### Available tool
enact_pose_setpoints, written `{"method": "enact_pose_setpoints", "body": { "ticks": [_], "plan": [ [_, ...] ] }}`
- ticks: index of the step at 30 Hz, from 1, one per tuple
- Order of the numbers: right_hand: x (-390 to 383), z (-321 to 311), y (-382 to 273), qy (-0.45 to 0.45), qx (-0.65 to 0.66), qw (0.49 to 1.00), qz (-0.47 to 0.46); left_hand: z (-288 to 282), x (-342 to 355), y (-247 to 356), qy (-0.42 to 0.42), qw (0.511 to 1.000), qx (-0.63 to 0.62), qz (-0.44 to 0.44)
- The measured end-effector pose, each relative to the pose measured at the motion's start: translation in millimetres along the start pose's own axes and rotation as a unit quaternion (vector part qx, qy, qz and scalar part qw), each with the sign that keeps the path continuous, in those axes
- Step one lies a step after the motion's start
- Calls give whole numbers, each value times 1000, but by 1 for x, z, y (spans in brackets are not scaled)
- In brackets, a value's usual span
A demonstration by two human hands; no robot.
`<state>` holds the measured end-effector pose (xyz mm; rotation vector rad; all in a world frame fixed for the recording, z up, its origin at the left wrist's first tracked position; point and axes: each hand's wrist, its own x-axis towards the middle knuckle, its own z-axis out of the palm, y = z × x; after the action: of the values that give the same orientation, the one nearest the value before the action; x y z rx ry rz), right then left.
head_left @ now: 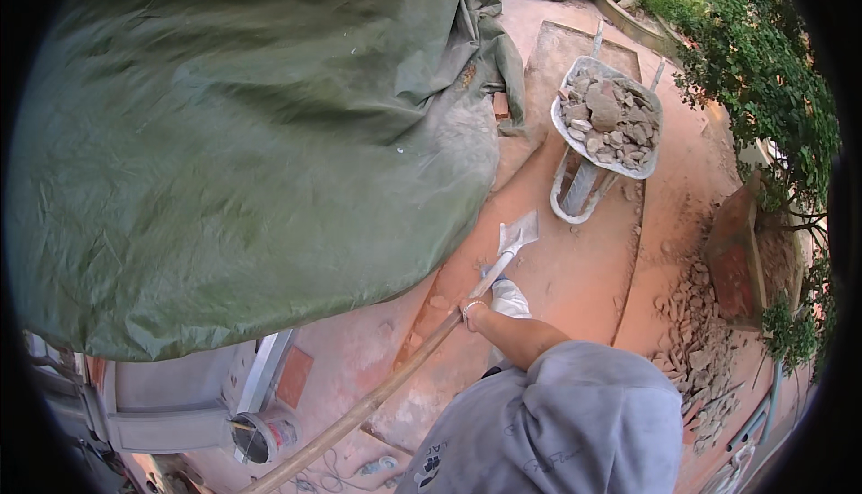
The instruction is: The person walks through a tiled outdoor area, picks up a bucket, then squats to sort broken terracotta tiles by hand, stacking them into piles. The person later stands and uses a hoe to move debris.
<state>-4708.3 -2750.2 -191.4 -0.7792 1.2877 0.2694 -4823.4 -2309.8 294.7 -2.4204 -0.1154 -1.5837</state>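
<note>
My right hand [470, 313], with a band at the wrist, is wrapped round the wooden handle of a shovel [422, 355]. The handle runs from the lower left up toward the middle. At its far end the pale metal blade [520, 231] is low over the reddish ground and looks bare; whether it touches cannot be told. My right arm reaches out of a loose grey sleeve [593, 404]. A light trouser leg [510, 298] shows just beyond my hand. My left hand is out of view. Ahead to the right stands a wheelbarrow [579, 175] heaped with rubble [611, 112].
A large green tarpaulin [251, 162] covers the left side. Broken rubble [687, 341] lies along the right, below a leafy tree [754, 54] and a tilted reddish slab [736, 242]. Near the lower left are a bucket [260, 437] and a loose cable [332, 476].
</note>
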Motion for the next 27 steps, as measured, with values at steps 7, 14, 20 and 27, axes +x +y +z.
{"method": "enact_pose_setpoints", "body": {
  "ticks": [7, 14, 20, 27],
  "plan": [
    [180, -28, -176, 65, 51, 997, 3, 93, 10, 163, -515, 837, -30, 185],
    [285, -84, -316, 121, 79, 989, 31, 195, 4, 378, -867, 487, -40, 97],
    [308, -46, -359, 118, -15, 993, 1, 184, 33, 455, -875, 470, 45, 110],
    [222, 57, -419, 48, -127, 991, 7, 166, 23, 470, -861, 503, 66, 28]
  ]
}}
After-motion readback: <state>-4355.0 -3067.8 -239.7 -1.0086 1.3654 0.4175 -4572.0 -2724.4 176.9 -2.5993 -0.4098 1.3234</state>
